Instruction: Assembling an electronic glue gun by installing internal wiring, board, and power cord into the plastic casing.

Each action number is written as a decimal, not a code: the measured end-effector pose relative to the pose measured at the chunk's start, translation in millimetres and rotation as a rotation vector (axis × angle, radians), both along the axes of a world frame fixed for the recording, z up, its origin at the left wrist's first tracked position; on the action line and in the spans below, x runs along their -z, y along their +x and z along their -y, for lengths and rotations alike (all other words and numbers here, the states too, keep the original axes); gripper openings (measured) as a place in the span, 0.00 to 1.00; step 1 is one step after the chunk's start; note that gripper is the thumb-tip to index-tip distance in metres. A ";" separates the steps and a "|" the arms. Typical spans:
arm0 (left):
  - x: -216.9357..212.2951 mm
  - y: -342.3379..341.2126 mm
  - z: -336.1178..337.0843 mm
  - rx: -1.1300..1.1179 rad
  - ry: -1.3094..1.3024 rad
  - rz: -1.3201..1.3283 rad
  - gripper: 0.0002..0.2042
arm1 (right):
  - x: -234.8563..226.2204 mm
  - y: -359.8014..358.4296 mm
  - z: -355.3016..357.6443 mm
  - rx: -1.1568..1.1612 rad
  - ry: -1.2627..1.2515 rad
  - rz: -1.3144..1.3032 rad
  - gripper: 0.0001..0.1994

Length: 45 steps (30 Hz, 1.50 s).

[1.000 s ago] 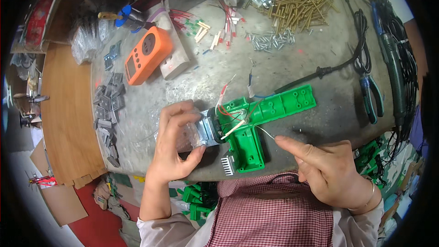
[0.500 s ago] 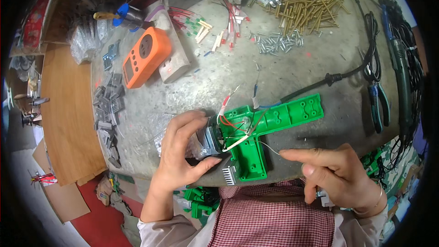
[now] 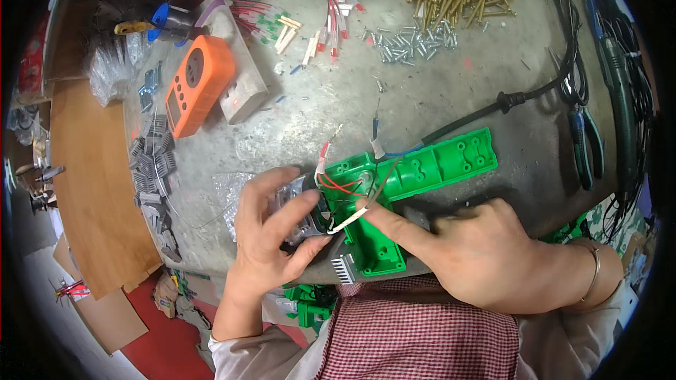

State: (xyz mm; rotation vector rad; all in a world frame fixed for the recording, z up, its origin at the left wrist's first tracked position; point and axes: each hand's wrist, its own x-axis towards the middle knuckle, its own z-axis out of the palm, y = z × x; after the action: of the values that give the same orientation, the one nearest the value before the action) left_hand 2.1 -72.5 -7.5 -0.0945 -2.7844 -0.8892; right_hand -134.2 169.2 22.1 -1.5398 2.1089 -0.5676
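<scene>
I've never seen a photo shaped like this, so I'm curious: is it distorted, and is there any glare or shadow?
Head view: yes, the fisheye bows the wooden board and leaves black corners; a pale sheen whitens the workbench left of centre; it darkens below the green plastic housing, though shadow or staining I cannot tell.

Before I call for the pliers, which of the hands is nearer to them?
Right. The right hand, index finger at the green casing, is below-left of the pliers in view; the left hand is farther left, at the metal part.
</scene>
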 end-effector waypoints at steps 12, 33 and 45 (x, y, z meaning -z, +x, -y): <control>-20.2 -24.8 -6.5 0.164 -0.342 0.089 0.17 | 17.0 14.5 19.1 -0.046 0.077 -0.313 0.37; -7.9 -2.9 -15.0 -0.044 -0.182 -0.020 0.38 | 5.4 62.9 -12.1 0.261 -0.019 1.230 0.36; -3.2 31.7 -89.0 0.039 -0.363 -0.340 0.19 | -6.2 57.9 -18.1 0.182 -0.018 0.740 0.51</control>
State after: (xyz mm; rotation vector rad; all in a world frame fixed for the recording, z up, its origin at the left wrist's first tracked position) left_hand 33.8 16.5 -4.4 -0.3257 -2.5904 -0.3249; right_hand -76.3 187.2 28.3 -0.9302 1.6575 -1.0336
